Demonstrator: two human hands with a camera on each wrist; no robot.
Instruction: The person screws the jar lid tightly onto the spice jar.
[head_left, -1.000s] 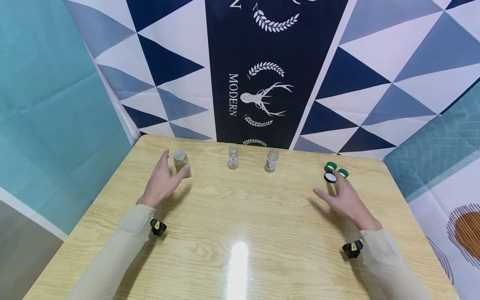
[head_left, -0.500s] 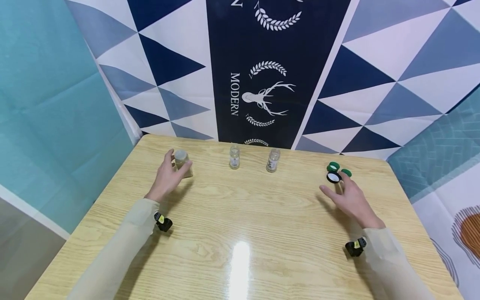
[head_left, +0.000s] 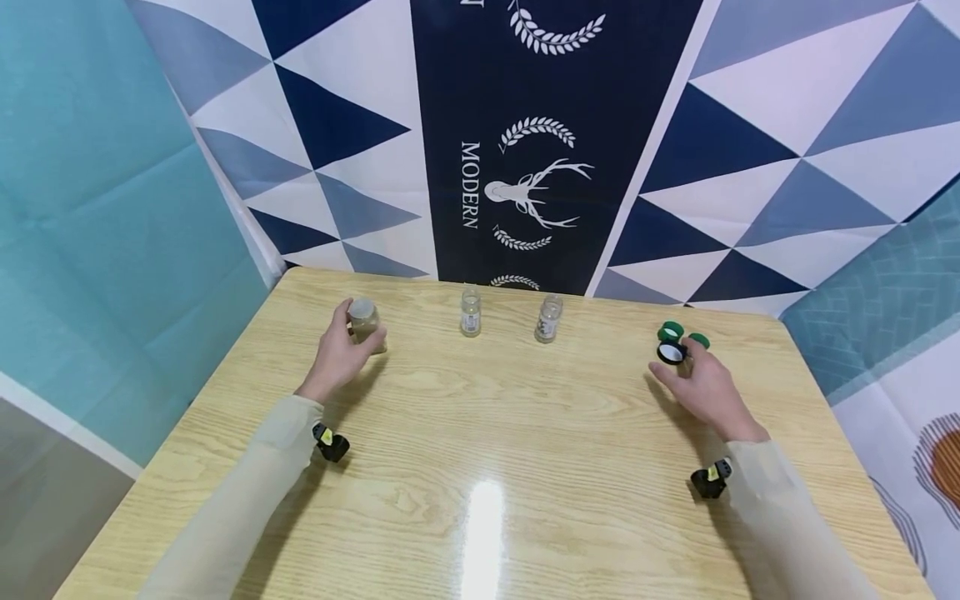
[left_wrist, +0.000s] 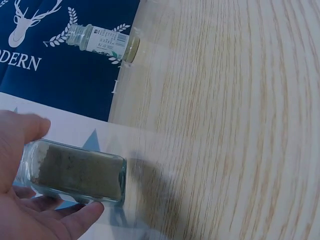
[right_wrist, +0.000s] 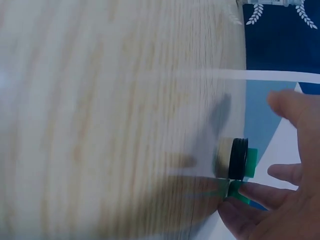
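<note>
In the head view my left hand [head_left: 341, 354] curls round a squarish glass jar [head_left: 365, 323] standing at the table's back left. Grey-brown powder shows through the glass in the left wrist view, where fingers [left_wrist: 82, 220] lie along one side and the thumb is by its neck. My right hand [head_left: 705, 387] is at a cluster of caps, thumb apart and fingers loosely bent. A black cap with a white inside [head_left: 671, 353] lies nearest. Beside it are a green cap [head_left: 670, 331] and another green cap [head_left: 699, 340], partly hidden by fingers; the fingertips reach a green cap in the right wrist view.
Two small clear glass bottles with labels, the left bottle [head_left: 470, 313] and the right bottle [head_left: 549, 320], stand near the back edge of the wooden table [head_left: 487, 417]. A patterned cloth [head_left: 360, 167] hangs directly behind.
The left hand's fingers and thumb have drawn in closer round the jar. My right hand has shifted slightly right, its thumb nearer the black cap. The view has turned a little.
</note>
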